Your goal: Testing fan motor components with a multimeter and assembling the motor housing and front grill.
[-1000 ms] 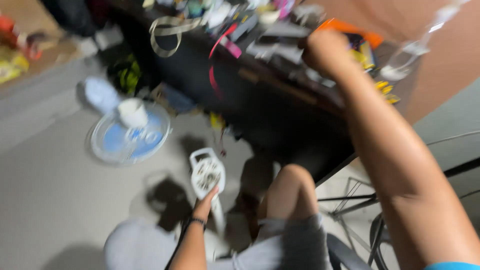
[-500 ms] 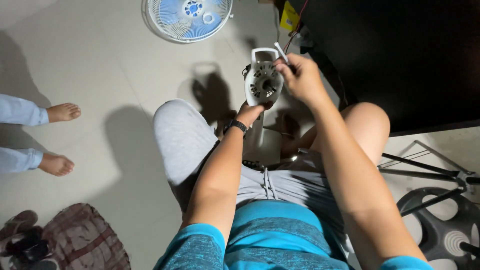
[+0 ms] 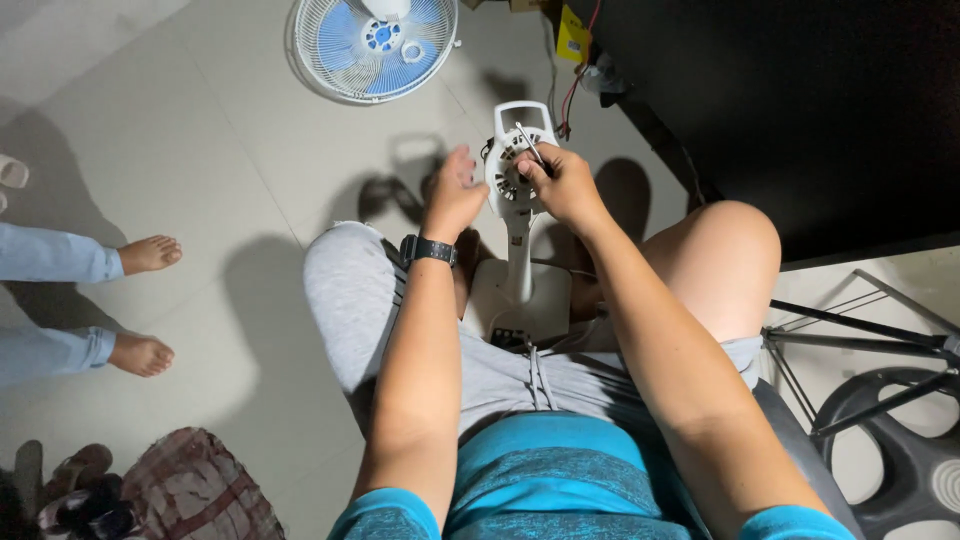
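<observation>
Now a seated person works on a white fan body (image 3: 520, 200) that stands upright between the knees, its flat base (image 3: 520, 300) on the floor just in front of the lap. The open motor housing (image 3: 515, 165) at the top of the stem faces the camera, with a handle loop (image 3: 525, 108) above it and dark parts showing inside.

The left hand (image 3: 455, 190) rests against the left edge of the housing, fingers curled loosely and touching the rim; whether it truly grips cannot be told. A black watch (image 3: 428, 250) sits on that wrist. The right hand (image 3: 562, 182) is closed on a thin metal tool (image 3: 528, 143), whose tip points into the housing. Both hands stand close together, one on each side of the housing, not touching each other.

Red and black wires (image 3: 572, 95) run up from the housing towards a black table (image 3: 800, 110) at the upper right. A small yellow pack (image 3: 572, 22) lies by the table's edge. Farther off on the pale tiled floor (image 3: 220, 130) lies a blue fan guard with blades (image 3: 372, 45), well apart from the fan body.

At the left edge another person's bare feet (image 3: 148, 300) and blue trouser legs (image 3: 50, 300) show. A plaid cloth (image 3: 200, 490) and dark sandals (image 3: 70, 495) lie at the lower left. A dark stool (image 3: 900, 440) and thin metal legs (image 3: 850, 330) stand at the lower right. The seated person wears grey shorts (image 3: 500, 375) and a teal shirt (image 3: 560, 470).
</observation>
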